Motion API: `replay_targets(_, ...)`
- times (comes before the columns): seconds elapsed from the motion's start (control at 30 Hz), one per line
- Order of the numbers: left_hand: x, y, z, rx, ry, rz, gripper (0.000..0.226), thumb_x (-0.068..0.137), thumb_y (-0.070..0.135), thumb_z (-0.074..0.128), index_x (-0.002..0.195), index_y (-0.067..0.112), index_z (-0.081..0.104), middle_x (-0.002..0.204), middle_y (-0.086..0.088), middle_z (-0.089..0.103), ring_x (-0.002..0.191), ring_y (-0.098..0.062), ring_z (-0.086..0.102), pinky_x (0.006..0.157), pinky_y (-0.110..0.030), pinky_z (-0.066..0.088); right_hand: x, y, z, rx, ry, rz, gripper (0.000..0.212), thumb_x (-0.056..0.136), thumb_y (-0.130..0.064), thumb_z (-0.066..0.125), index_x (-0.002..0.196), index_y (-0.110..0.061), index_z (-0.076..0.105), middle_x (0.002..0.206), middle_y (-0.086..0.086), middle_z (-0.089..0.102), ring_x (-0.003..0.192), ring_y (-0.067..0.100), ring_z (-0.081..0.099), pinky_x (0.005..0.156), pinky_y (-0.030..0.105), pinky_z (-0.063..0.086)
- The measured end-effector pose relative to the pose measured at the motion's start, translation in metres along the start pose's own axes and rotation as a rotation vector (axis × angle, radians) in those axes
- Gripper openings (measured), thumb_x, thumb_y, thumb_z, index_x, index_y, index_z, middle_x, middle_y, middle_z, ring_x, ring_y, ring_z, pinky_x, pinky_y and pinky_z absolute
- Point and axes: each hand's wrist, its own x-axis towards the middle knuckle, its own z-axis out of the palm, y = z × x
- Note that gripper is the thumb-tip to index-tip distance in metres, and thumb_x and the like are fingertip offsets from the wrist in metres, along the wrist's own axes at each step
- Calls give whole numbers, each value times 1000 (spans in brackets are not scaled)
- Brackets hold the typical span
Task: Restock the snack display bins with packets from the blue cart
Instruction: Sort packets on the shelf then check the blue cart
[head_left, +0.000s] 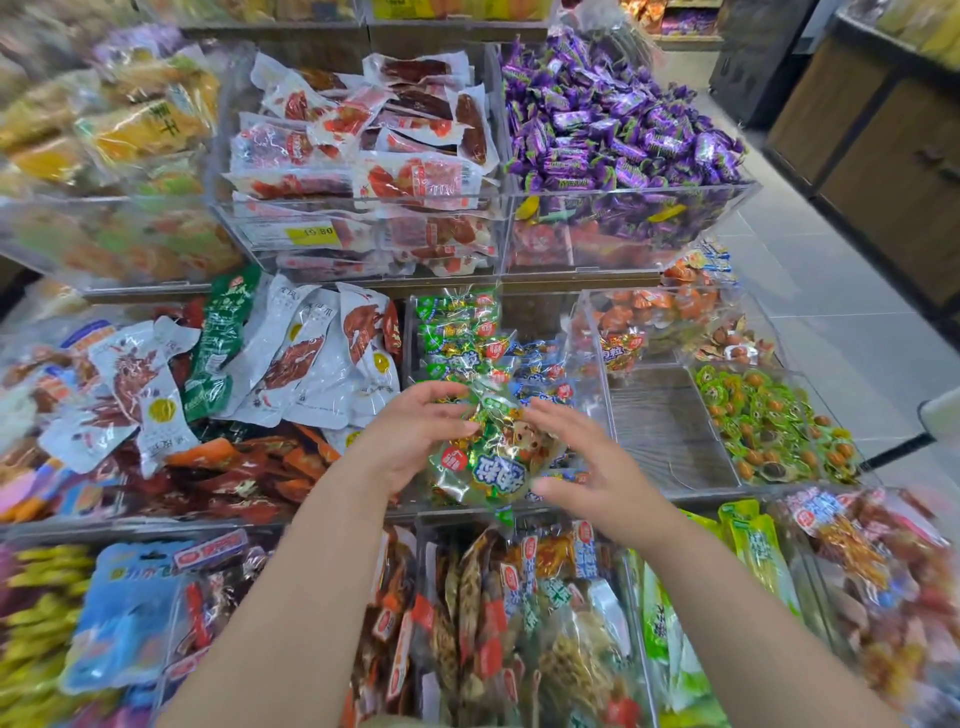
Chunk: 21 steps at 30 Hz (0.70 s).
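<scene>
Two grips meet at the green snack packet (488, 462), held over the front of the clear centre bin (408, 338) of green and blue packets (457, 332). My left grip (415, 441) pinches the packet's upper left edge, fingers curled. My right grip (587, 467) is open, fingers straight against its right side. Purple sweets (613, 130) fill a bin above.

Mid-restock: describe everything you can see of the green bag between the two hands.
The green bag is a glossy, crinkled plastic pack, green and clear, bulging with small wrapped pieces. A round red badge and bold blue-and-white lettering sit on its lower front. It is held tilted over the clear bin of similar green and blue packets. The left hand grips its upper left edge; the right hand, fingers spread, lies against its right side.
</scene>
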Motion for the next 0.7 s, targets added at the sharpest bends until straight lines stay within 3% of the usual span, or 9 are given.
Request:
replay_targets(0.07,1,3,-2,114,-62,30,37,75,-4,73,102,19,64,109,-10,67,96,-18,64,91,-32,46,11,2,0,-59,89,90,73,70,-62,68,133,-58,32,140,-35,26,134,-7,24,112,31,27)
replay_targets(0.13,1,6,-1,199,-118,71,32,73,-2,76,93,22,68,96,1,73,87,-9,68,81,-23,49,23,2,1,-42,61,160,90,67,-53,77,140,-52,25,138,-22,34,130,1,34,103,27,36)
replay_targets(0.2,2,10,0,292,-146,136,28,72,2,78,85,25,70,86,9,74,83,-2,69,72,-17,50,32,2,3,64,-15,208,96,62,-46,83,135,-62,23,126,-17,45,122,2,45,90,21,44)
replay_targets(0.27,4,11,-1,365,-122,198,19,74,14,80,81,29,71,83,11,74,83,-2,69,72,-18,50,37,5,5,140,-47,218,86,61,-39,84,118,-74,30,114,-9,59,109,8,57,85,30,53)
replay_targets(0.33,6,8,-8,516,74,244,9,79,37,74,79,30,68,82,10,72,80,-5,67,71,-22,48,39,11,6,237,15,222,76,65,-27,84,104,-74,39,107,-5,63,96,12,63,81,36,56)
replay_targets(0.43,5,-9,-25,1156,477,246,35,88,57,53,80,23,61,82,7,62,79,-14,60,63,-28,41,36,25,9,346,153,274,68,69,-23,83,98,-66,40,133,6,52,116,24,56,94,46,50)
replay_targets(0.5,1,-28,-30,1541,511,203,47,89,63,42,84,21,63,86,0,62,87,-21,59,68,-32,41,32,35,18,350,151,313,65,70,-27,82,95,-65,35,137,2,44,123,24,48,99,48,45)
replay_targets(0.6,2,-41,-27,1705,459,147,40,87,56,46,95,22,66,99,-3,63,101,-25,54,75,-34,40,29,42,40,302,89,321,59,75,-31,78,92,-59,29,109,-18,40,98,10,44,80,25,44)
replay_targets(0.7,9,-34,-25,1617,471,64,24,82,28,54,101,17,64,106,-6,62,105,-28,52,76,-34,38,28,47,63,262,68,310,52,80,-30,74,91,-45,25,90,-15,31,78,-3,37,67,17,38)
